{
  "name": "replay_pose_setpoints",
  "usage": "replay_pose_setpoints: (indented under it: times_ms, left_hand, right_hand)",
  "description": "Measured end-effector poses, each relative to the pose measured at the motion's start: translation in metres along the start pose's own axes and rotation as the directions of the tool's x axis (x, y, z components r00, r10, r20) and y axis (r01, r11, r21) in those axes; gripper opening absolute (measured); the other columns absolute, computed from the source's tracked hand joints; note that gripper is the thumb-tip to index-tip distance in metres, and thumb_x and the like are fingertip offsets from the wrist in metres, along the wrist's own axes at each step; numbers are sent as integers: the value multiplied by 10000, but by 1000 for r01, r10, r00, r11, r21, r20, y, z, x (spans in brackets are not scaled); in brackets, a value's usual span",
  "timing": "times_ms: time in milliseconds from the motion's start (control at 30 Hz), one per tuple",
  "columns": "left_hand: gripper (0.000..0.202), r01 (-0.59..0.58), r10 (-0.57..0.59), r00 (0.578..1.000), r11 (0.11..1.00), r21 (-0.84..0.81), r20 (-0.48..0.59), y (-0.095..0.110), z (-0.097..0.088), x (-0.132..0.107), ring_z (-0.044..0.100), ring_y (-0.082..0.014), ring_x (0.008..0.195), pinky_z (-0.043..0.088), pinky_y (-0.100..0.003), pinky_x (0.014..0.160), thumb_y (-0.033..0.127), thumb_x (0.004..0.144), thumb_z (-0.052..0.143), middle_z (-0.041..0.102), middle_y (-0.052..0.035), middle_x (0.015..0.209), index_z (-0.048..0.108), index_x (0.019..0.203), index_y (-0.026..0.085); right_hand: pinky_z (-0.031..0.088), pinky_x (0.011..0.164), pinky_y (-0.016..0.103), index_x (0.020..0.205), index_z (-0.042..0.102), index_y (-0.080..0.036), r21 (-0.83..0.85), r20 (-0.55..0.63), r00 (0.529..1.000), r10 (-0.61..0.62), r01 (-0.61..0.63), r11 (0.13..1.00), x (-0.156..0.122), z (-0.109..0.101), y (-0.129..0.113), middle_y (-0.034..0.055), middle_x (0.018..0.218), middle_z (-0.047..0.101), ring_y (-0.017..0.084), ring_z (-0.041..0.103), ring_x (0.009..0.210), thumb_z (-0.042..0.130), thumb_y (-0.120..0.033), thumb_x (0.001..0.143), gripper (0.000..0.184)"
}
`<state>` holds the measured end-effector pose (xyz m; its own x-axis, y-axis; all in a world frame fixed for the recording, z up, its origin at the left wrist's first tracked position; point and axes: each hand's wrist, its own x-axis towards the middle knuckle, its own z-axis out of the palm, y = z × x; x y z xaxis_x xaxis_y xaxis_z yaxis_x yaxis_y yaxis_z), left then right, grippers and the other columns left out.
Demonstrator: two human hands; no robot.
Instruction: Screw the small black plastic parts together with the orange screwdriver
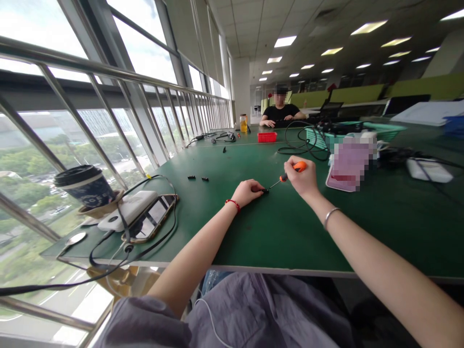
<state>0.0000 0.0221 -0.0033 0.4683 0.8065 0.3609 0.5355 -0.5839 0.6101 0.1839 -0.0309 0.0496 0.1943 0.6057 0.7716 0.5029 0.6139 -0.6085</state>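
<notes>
Head | black part (266, 191) pinched at fingertips (261, 189) of left hand (248, 193) | right hand (303, 180) grips orange screwdriver (283, 178)

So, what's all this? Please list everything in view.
Table: 1, green, in front
Screwdriver: 1, orange and black, in right hand
Small part: 1, black, at left hand
Loose parts: 3, black, farther left
Cup: 1, dark blue, left edge
Dark phone: 1, black, left
White block: 1, white, beside phone
Jar: 1, amber, far end
Tray: 1, red, far middle
Basket: at least 1, green, right
Blurred phone-like thing: 1, pink, right
Cables: several, mostly black, both sides
Railing: 1, silver, left
Windows: several, clear, left
Ceiling lights: many, white, overhead
Other person: 1, black top, far end
Bracelets: 2, red and silver, wrists
Clothing: purplish, lap
Hands: 2, bare, middle
</notes>
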Motion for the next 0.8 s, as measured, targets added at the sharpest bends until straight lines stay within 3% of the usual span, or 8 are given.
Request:
replay_pose_setpoints:
  times_ms: [600,800]
  left_hand:
    - [144,-9,9,1000,1000,2,-2,0,0,1,604,-101,687,515,-212,703,165,730,663,679,-32,802,744,846,138]
    - [141,-21,21,1000,1000,0,-3,0,-1,0,615,-110,700,521,-222,719,173,729,669,694,-41,820,747,840,136]
  right_hand:
    - [335,536,272,503,418,-215,-18,50,999,20,-19,1000,-2,4,4,-19,495,455,124,434,520,512,-261,715,237]
    - [330,532,276,487,411,-219,18,14,1000,-1,1,1000,-2,2,1,-18,483,449,123,424,511,505,-245,698,233]
